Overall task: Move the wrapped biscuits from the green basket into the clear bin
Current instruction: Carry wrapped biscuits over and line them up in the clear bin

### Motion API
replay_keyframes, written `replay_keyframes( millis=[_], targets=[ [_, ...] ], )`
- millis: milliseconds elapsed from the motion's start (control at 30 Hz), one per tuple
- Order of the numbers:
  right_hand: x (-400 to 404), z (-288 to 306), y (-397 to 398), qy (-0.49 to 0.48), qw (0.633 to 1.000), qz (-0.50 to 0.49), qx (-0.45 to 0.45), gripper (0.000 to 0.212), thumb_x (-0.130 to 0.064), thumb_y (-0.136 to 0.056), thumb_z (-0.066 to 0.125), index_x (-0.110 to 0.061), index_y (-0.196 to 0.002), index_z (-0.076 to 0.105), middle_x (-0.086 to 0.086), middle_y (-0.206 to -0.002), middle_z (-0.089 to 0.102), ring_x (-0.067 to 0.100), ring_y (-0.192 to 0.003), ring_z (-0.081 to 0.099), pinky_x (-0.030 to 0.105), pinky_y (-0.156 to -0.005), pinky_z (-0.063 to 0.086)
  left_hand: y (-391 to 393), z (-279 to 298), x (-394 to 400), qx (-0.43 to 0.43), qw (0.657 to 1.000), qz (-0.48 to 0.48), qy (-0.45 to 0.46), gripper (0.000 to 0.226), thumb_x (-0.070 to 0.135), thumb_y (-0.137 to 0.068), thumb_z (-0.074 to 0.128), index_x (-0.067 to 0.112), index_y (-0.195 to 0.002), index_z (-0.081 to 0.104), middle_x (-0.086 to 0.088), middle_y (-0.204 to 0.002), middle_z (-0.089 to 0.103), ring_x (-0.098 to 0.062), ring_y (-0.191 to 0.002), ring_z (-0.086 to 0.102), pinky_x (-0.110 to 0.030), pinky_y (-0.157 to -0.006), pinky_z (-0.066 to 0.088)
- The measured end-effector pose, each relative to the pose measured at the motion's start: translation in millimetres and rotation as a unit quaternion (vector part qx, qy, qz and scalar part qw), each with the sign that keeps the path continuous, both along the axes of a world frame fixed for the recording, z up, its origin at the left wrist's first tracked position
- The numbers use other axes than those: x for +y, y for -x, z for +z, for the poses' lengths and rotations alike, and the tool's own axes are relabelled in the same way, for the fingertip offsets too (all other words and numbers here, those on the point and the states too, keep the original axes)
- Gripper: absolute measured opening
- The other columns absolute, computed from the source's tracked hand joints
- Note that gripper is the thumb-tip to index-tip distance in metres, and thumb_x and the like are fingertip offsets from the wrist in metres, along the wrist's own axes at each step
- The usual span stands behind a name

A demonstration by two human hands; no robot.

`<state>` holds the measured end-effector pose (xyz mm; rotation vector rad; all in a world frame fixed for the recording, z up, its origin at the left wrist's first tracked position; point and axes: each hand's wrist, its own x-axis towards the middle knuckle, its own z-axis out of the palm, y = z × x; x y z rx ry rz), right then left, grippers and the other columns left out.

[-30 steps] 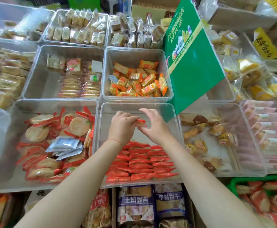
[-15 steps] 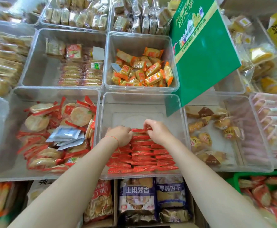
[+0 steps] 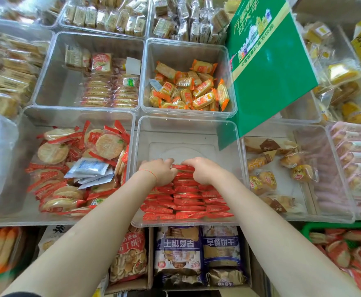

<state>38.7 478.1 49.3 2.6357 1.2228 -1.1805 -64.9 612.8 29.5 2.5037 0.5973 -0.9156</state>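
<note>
left hand (image 3: 160,171): fingers curled onto farthest red wrapped biscuit (image 3: 182,167) | right hand (image 3: 203,169): fingers curled over same packet | packet tops rows in clear bin (image 3: 188,136) (bare floor beyond fingertips) | green basket (image 3: 316,226): lower right

Bright, even daylight fills the scene, with only soft shadows under the forearms. Pale glare sits on the walls of the clear plastic bin (image 3: 188,133) and on the glossy green cardboard sign (image 3: 269,67). The wide lens bows straight edges towards the corners. The centre is sharp; the far left edge and the green plastic basket (image 3: 316,227) at lower right are smeared and soft
</note>
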Motion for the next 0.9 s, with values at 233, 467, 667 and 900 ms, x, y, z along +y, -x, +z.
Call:
replay_keyframes(
  millis=[233, 467, 667, 900],
  targets=[
    [-14, 6, 9, -0.071, 0.992, -0.103, -0.017, 0.066, -0.001, -0.089, 0.038, -0.036, -0.146, 0.038, -0.001, -0.151, 0.041, 0.025, -0.131, 0.045, 0.043, -0.102, 0.046, 12, 10, -7, -0.084, 0.996, -0.001, -0.026, 0.059, 0.041, -0.094, 0.032, 0.028, -0.151, 0.023, -0.010, -0.149, 0.042, -0.032, -0.132, 0.041, -0.048, -0.106, 0.032],
    [-63, 33, 30, -0.248, 0.936, -0.221, -0.114, 0.029, -0.009, -0.093, 0.044, -0.018, -0.112, 0.064, -0.001, -0.111, 0.063, 0.015, -0.098, 0.057, 0.027, -0.076, 0.043, 9, 43, -51, -0.278, 0.959, 0.049, 0.001, 0.061, 0.029, -0.088, 0.050, 0.018, -0.147, 0.034, -0.010, -0.144, 0.043, -0.029, -0.130, 0.040, -0.042, -0.106, 0.037],
    [-146, 51, 37, -0.283, 0.907, -0.277, -0.141, 0.019, -0.008, -0.091, 0.049, -0.013, -0.080, 0.064, -0.003, -0.078, 0.059, 0.012, -0.072, 0.051, 0.018, -0.056, 0.032, -10, 76, -143, -0.310, 0.946, 0.069, 0.062, 0.025, 0.034, -0.091, 0.047, 0.025, -0.105, 0.065, 0.001, -0.097, 0.069, -0.024, -0.092, 0.063, -0.032, -0.072, 0.048],
    [-312, 23, -5, -0.323, 0.840, -0.423, -0.107, 0.022, -0.005, -0.088, 0.049, -0.010, -0.074, 0.065, 0.005, -0.073, 0.065, 0.024, -0.072, 0.056, 0.031, -0.062, 0.039, -48, 64, -321, -0.282, 0.949, 0.043, 0.130, 0.026, 0.031, -0.088, 0.048, 0.031, -0.105, 0.068, 0.003, -0.094, 0.070, -0.022, -0.090, 0.063, -0.030, -0.065, 0.044]
  ],
)
